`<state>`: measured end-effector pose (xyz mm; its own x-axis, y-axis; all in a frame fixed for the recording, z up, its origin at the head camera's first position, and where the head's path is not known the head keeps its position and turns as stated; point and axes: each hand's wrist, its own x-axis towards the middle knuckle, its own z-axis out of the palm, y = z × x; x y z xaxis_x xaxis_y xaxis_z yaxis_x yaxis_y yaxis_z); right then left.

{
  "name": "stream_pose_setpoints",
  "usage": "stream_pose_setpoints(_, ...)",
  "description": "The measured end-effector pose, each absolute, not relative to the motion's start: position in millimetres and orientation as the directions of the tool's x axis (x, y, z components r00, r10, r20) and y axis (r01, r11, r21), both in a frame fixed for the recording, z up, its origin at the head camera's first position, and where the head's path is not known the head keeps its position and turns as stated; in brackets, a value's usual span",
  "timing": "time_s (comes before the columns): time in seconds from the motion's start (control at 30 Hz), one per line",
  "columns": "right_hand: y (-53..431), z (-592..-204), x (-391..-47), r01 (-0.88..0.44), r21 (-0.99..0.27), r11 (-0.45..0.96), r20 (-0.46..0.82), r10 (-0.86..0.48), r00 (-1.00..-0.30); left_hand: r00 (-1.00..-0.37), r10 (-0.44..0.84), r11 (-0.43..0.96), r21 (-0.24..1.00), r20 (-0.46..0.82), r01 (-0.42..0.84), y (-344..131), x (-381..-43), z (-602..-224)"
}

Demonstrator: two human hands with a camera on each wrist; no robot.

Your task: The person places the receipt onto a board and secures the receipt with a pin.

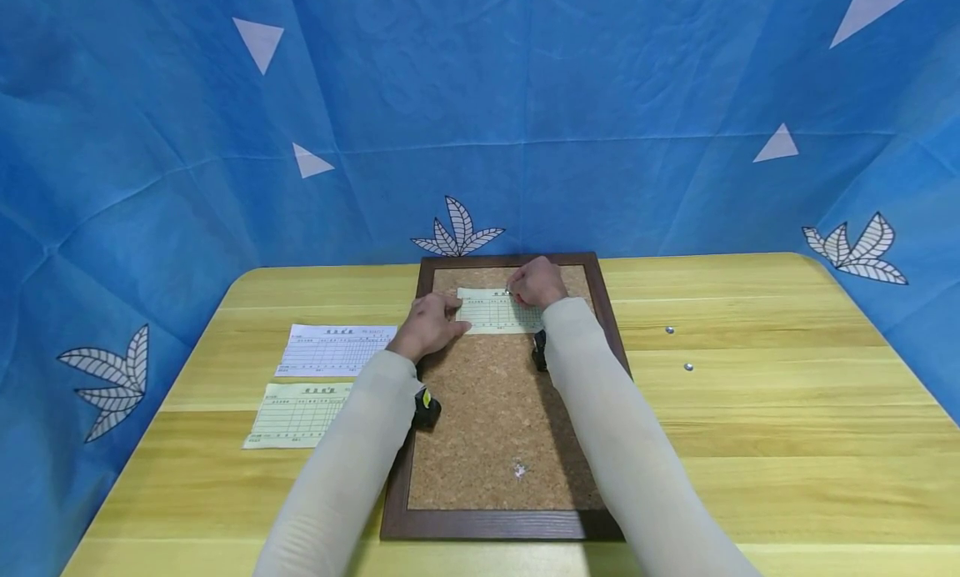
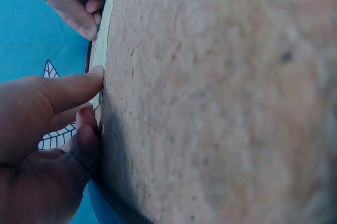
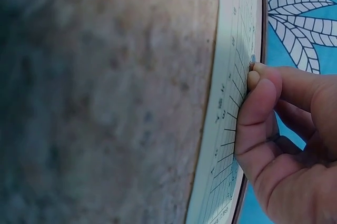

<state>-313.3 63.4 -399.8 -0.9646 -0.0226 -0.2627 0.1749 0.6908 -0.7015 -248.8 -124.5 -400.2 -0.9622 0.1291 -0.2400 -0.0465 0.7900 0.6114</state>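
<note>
A pale green printed form (image 1: 487, 312) lies flat on the upper part of a cork board (image 1: 495, 410) in a dark wooden frame. My left hand (image 1: 431, 325) is at the form's left end; its thumb and extended fingers (image 2: 79, 87) press that edge against the cork. Near the middle of the form's top edge, my right hand (image 1: 537, 282) pinches a small metal thumbtack (image 3: 252, 61) between thumb and forefinger, against the paper. Most of the tack is hidden by the fingertips, so how deep it sits cannot be seen. The right hand covers the form's upper right part.
Left of the board lie a white form (image 1: 337, 349) and another green form (image 1: 296, 414), the latter partly behind the left sleeve. Two silver thumbtacks (image 1: 670, 330) are on the table to the right. A small shiny patch (image 1: 519, 470) shows low on the cork. Blue cloth (image 1: 525, 102) hangs behind.
</note>
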Motion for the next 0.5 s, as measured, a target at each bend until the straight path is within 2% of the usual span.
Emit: stream_pose_setpoints(0.5, 63.1, -400.9, -314.8, 0.186, -0.700, 0.690, -0.272, -0.016, -0.962, -0.963, 0.134, 0.787, 0.616, -0.232, -0.039, -124.8, -249.0, -400.7)
